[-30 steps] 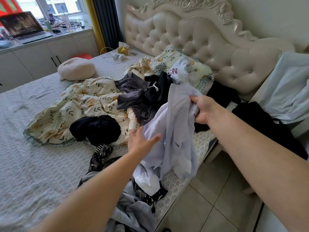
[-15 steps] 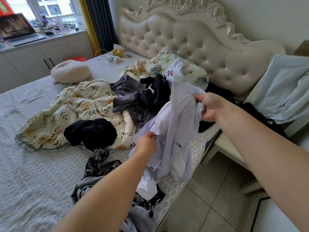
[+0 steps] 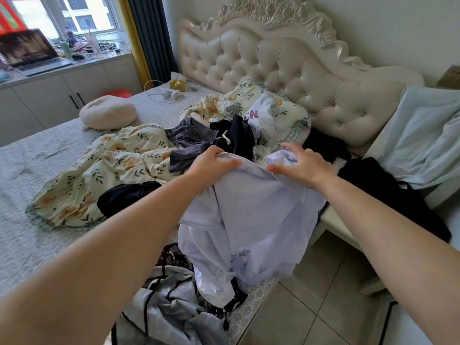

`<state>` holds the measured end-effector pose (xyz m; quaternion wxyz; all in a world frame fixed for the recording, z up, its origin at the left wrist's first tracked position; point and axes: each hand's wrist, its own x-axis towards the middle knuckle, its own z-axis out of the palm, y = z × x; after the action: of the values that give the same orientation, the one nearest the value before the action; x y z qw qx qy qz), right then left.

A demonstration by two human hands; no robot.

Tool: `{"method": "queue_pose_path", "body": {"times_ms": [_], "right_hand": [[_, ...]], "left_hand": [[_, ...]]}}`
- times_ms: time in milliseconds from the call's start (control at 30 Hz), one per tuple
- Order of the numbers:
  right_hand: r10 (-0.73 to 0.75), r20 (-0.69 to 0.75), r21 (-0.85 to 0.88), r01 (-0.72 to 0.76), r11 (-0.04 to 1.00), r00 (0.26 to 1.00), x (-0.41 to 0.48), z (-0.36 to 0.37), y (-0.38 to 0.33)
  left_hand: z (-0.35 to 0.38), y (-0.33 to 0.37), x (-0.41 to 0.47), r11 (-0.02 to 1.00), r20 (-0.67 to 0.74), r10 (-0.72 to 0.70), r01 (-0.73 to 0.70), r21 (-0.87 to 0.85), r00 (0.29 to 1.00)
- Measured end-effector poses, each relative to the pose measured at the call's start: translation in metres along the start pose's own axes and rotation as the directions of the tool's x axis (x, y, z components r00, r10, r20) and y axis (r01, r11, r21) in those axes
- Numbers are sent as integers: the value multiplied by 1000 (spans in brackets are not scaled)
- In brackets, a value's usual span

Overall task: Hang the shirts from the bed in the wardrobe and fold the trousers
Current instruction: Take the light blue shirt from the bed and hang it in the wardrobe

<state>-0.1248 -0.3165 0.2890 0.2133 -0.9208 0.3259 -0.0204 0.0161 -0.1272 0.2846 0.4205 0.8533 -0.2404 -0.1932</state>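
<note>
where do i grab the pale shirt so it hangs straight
Its top edge, from above, a hand at each end. The shirt hangs bunched from that edge; the left hand grips one end, the right hand is open over the other.

Left hand [image 3: 214, 163] has its fingertips buried in the lilac shirt [image 3: 249, 215], can't see them at all, and whatever's under the palm of the right hand [image 3: 303, 168] is out of sight too. That shirt covers part of the dark spotted garment [image 3: 171, 256]. The white top [image 3: 261, 115] only shows part of its lettering, rest is folded away. Laptop [image 3: 29, 53] gets chopped by the left edge, screen too blurry to read. Windowsill clutter [image 3: 99, 46] is too tiny to name. Pale blue cloth [image 3: 423, 135] runs off the right edge, grey checked garment [image 3: 169, 307] off the bottom
</note>
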Motion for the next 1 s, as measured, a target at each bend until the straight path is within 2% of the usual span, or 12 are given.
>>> {"method": "queue_pose_path", "body": {"times_ms": [100, 167, 267, 367, 433, 500, 567, 667, 767, 867, 1000], "right_hand": [[-29, -54, -248, 15, 969, 998, 2, 0, -7], [-25, -22, -299, 17, 954, 999, 2, 2, -11], [-11, 35, -370, 23, 929, 999, -1, 6, -17], [-123, -121, -374, 69, 925, 985, -4, 10, -24], [-299, -249, -365, 197, 910, 921, -3, 14, -29], [-340, -326, -315, 238, 919, 882, -2, 14, -31], [-265, -378, -244, 181, 953, 887, 1, 10, -24], [-128, -353, -156, 76, 985, 927, 0, 4, 0], [25, -333, -84, -56, 995, 943, -4, -5, 31], [161, -310, 25, -161, 987, 937, -5, -20, 50], [196, -278, 75, -182, 980, 940, 4, -35, 53]], "left_hand": [[-2, 11, -3, 950, 16, 150, -149, 275, 989], [4, 19, -10, 926, -31, 272, -253, 280, 962], [8, 34, -19, 927, -67, 317, -294, 234, 946], [9, 50, -22, 906, -31, 365, -348, 240, 930], [9, 58, -25, 889, -18, 407, -392, 238, 913], [7, 62, -25, 884, -30, 425, -407, 230, 905], [2, 60, -24, 887, -59, 419, -395, 237, 906], [-11, 48, -20, 902, -156, 400, -358, 243, 903], [-33, 26, -12, 897, -280, 370, -262, 355, 886], [-53, 0, -7, 838, -265, 324, -145, 527, 908], [-59, -29, -15, 737, -230, 279, -55, 673, 932]]}}
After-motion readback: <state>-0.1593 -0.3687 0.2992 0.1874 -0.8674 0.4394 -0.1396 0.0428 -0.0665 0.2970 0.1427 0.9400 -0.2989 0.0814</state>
